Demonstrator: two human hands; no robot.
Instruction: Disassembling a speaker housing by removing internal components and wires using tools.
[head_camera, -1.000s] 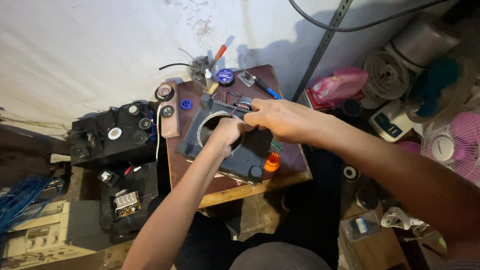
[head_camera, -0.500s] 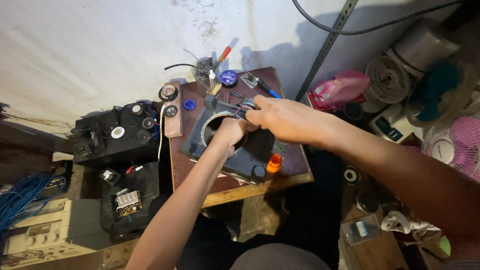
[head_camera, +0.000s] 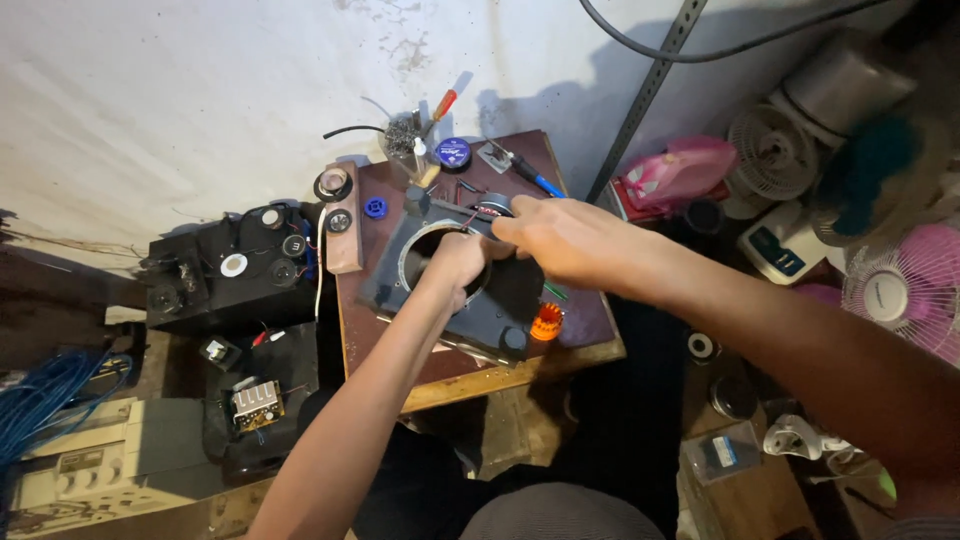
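Down on the small wooden table (head_camera: 590, 345): dark speaker panel (head_camera: 500, 300), round cutout. Left hand (head_camera: 458, 258) curled at the cutout's rim, grip unclear. Right hand (head_camera: 560, 238) pinching thin wires (head_camera: 468, 217) beside a small speaker (head_camera: 494, 206).

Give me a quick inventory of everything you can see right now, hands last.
Speaker panel: one, dark grey with a round hole, on the small table.
Small table: one, reddish-brown wood, centre.
Ribbed knob: one, orange, at the panel's right corner.
Round tin: one, blue, at the table's back edge.
Screwdriver: one, red handle, against the wall.
Blue-handled tool: one, back right of the table.
Black speaker box: one, left of the table.
Blue cable: one bundle, far left.
Pink iron: one, right of the table.
Pink fan: one, far right.
Left hand: over the panel's hole.
Right hand: at the panel's top edge.
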